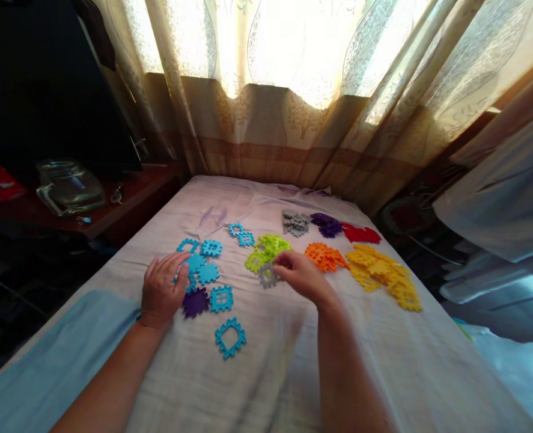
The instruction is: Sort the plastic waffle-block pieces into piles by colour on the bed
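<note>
My right hand (300,273) pinches a grey interlocking tile (267,276) with notched edges, just in front of the lime-green tiles (273,245). On the left, my left hand (163,285) lies with its fingers stretched over the edge of a group of blue tiles (208,273). A dark purple tile (196,302) lies beside its thumb. Near it are a blue window tile (222,298) and, closer to me, a blue frame tile (231,338). Part of the blue group is hidden under my left fingers.
Sorted piles lie to the right: grey (295,222), purple (326,225), red (360,233), orange (325,257) and yellow (383,270). A glass jug (70,186) stands on a dark red side table (131,207) at the left. Curtains (266,132) hang behind the sheet-covered surface (266,373).
</note>
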### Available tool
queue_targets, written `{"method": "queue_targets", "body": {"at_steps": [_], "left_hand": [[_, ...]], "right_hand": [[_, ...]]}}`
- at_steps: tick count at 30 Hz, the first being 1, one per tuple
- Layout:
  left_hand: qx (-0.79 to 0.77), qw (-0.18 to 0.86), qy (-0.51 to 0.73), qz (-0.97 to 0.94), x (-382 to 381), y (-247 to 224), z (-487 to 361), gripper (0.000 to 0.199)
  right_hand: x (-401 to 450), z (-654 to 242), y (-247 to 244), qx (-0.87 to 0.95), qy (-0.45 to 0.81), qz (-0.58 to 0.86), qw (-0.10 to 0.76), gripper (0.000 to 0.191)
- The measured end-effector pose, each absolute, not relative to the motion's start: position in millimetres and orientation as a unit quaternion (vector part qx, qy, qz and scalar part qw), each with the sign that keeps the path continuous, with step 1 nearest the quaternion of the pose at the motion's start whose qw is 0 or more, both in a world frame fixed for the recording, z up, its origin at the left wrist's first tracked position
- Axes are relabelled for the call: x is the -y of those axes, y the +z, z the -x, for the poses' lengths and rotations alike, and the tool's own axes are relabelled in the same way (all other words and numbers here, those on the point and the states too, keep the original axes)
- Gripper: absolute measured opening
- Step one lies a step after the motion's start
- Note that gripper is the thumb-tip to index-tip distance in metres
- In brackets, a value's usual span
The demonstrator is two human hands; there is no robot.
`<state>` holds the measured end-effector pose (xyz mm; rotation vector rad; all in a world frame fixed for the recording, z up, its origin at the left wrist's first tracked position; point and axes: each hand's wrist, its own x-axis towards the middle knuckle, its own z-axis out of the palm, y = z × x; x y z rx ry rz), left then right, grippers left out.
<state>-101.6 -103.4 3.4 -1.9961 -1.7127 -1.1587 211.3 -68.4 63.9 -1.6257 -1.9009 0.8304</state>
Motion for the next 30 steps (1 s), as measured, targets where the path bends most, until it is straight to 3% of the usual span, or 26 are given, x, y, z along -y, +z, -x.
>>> {"method": "queue_targets", "body": {"at_steps": [5,9,15,20,24,30], "left_hand": [[0.652,0.045,-0.477,0.587,102,0,114,0.036],[0.678,0.001,-0.487,0.551,102,-4,115,0.036],[0.685,-0.028,-0.484,0.543,100,-7,117,0.036],[0.685,-0.04,-0.488,0.54,99,-6,117,0.037],[0.68,-0.04,-0.494,0.539,99,-3,115,0.039],[0.676,-0.043,-0.501,0.539,99,-5,115,0.038]], "right_hand": [[4,-239,61,0.616,0.226,0.673,0.341,0.018],[-58,-235,65,0.582,0.137,0.739,0.309,0.024],[-95,-229,59,0.556,0.109,0.776,0.278,0.031],[-62,-223,61,0.584,0.096,0.753,0.288,0.031],[-3,-191,64,0.667,0.163,0.646,0.333,0.031],[86,-121,50,0.823,0.2,0.486,0.214,0.021]]}}
